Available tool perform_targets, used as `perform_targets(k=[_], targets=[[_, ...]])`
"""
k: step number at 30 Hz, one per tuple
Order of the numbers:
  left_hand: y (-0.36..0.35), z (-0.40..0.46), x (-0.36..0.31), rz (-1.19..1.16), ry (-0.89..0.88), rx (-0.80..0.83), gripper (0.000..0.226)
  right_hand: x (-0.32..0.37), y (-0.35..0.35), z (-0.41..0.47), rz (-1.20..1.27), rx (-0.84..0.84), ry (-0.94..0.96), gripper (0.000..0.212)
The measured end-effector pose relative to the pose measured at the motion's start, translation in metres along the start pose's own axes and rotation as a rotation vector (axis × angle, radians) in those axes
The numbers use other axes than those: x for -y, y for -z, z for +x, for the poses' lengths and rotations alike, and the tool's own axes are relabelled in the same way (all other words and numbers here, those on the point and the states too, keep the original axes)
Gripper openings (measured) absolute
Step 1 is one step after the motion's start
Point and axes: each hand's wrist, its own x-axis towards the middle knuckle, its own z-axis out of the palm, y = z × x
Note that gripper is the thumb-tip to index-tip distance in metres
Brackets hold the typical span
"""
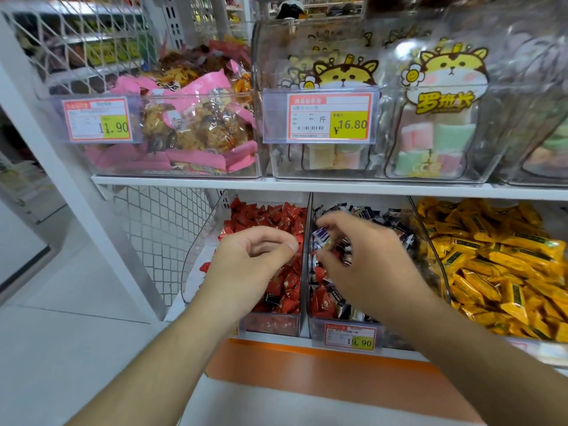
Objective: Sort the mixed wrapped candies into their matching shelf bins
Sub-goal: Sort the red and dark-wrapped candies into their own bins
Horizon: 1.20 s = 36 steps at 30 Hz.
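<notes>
Two clear bins stand side by side on the lower shelf. The left bin holds red wrapped candies, with one dark candy among them. The middle bin holds dark blue-and-white candies, with several red candies mixed in. My left hand hovers over the red bin, fingers curled, thumb against forefinger; anything pinched there is hidden. My right hand reaches into the middle bin and pinches a blue-and-white candy near the divider.
A bin of yellow wrapped candies sits to the right. On the upper shelf are a bin of pink-wrapped snacks and clear lidded bins of marshmallows. Price tags hang on bin fronts. White tiled floor lies at left.
</notes>
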Motion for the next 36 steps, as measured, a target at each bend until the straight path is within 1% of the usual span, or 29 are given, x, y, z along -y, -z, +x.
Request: perform_targets(k=[1,3,5,7,9,11,13,18,21,25,27,29,30,32,33,34,36], targets=[[0.004,0.004,0.006,0.071,-0.008,-0.004,0.007,-0.007,0.007,0.003,-0.055,-0.005,-0.041,0.047],[0.012,0.011,0.023,0.298,-0.031,-0.032,0.010,-0.022,0.021,0.007,-0.202,-0.006,-0.139,0.057],[0.019,0.016,0.042,0.539,-0.027,-0.026,0.013,-0.032,0.027,0.007,-0.261,0.023,-0.207,0.062],[0.021,0.018,0.058,0.705,0.015,0.045,0.012,-0.031,0.022,0.004,-0.219,0.056,-0.212,0.060],[0.019,0.022,0.067,0.785,0.060,0.120,0.014,-0.027,0.013,0.002,-0.184,0.082,-0.127,0.056],[0.014,0.025,0.069,0.817,0.091,0.135,0.021,-0.023,0.003,0.002,-0.148,0.092,-0.037,0.052],[0.011,0.029,0.071,0.807,0.102,0.106,0.023,-0.019,-0.004,0.001,-0.129,0.095,0.005,0.049],[0.008,0.031,0.074,0.803,0.102,0.062,0.013,-0.015,-0.014,-0.003,-0.126,0.126,0.024,0.046],[0.011,0.030,0.071,0.829,0.063,0.027,0.005,-0.014,-0.015,-0.005,-0.139,0.136,0.020,0.047],[0.025,0.034,0.060,0.859,-0.002,-0.075,0.012,-0.012,-0.016,-0.005,-0.148,0.133,0.029,0.047],[0.028,0.035,0.057,0.855,-0.026,-0.096,0.012,-0.011,-0.017,-0.005,-0.144,0.136,0.038,0.046],[0.024,0.034,0.059,0.854,-0.025,-0.052,0.006,-0.010,-0.019,-0.005,-0.138,0.145,0.041,0.045],[0.020,0.032,0.061,0.865,-0.013,-0.015,0.010,-0.009,-0.019,-0.005,-0.136,0.148,0.040,0.045],[0.011,0.030,0.067,0.907,0.003,0.053,0.028,-0.008,-0.020,-0.007,-0.131,0.148,0.037,0.044],[0.008,0.030,0.069,0.933,0.003,0.068,0.032,-0.007,-0.021,-0.007,-0.129,0.145,0.035,0.043],[0.005,0.031,0.069,0.947,0.001,0.072,0.033,-0.007,-0.021,-0.008,-0.128,0.145,0.032,0.042],[0.004,0.033,0.071,0.935,-0.010,0.061,0.024,-0.007,-0.022,-0.009,-0.126,0.152,0.026,0.041]])
